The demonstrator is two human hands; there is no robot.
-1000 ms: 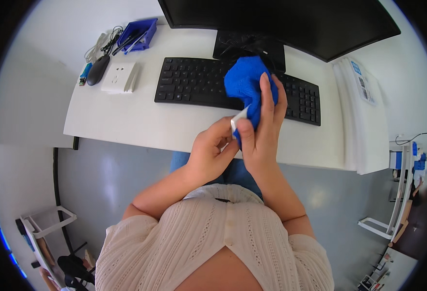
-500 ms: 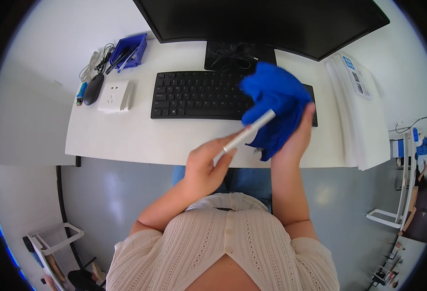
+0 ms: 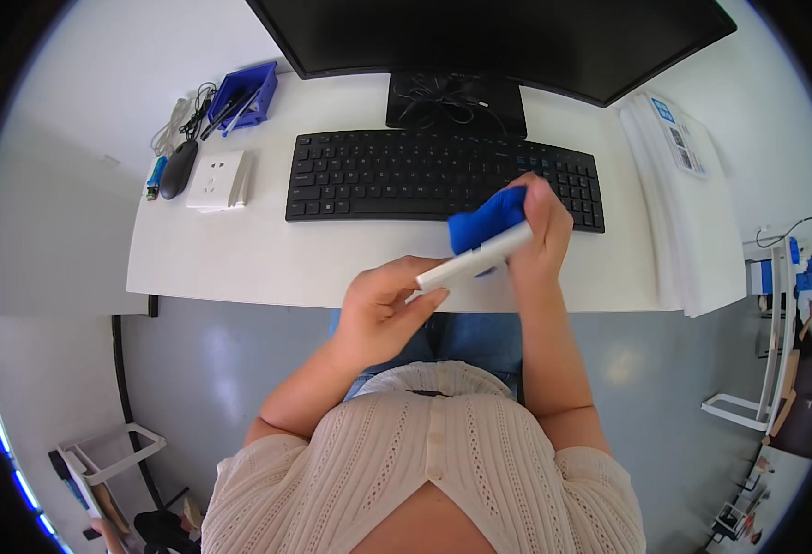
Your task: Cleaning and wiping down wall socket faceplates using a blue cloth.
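Above the desk's front edge, my left hand (image 3: 378,314) pinches the near left end of a thin white panel (image 3: 472,260), seen edge-on and slanting up to the right. Its front face is hidden from this angle. My right hand (image 3: 544,226) is closed on a blue cloth (image 3: 489,222) at the panel's far right end. The cloth lies bunched along the panel's far side, and a bit of it shows below. Behind the hands lies a black keyboard (image 3: 378,175).
At the desk's (image 3: 240,268) left are white wall sockets (image 3: 216,180), a black mouse (image 3: 179,169), a small blue stick (image 3: 156,177) and a blue bin (image 3: 256,115) with pens. A monitor (image 3: 507,42) stands at the back. White packaging sheets (image 3: 687,212) are piled at right.
My right hand has brought the cloth down and inward onto the panel's far end, and the cloth is now bunched smaller. The panel has turned flatter; my left hand keeps its grip.
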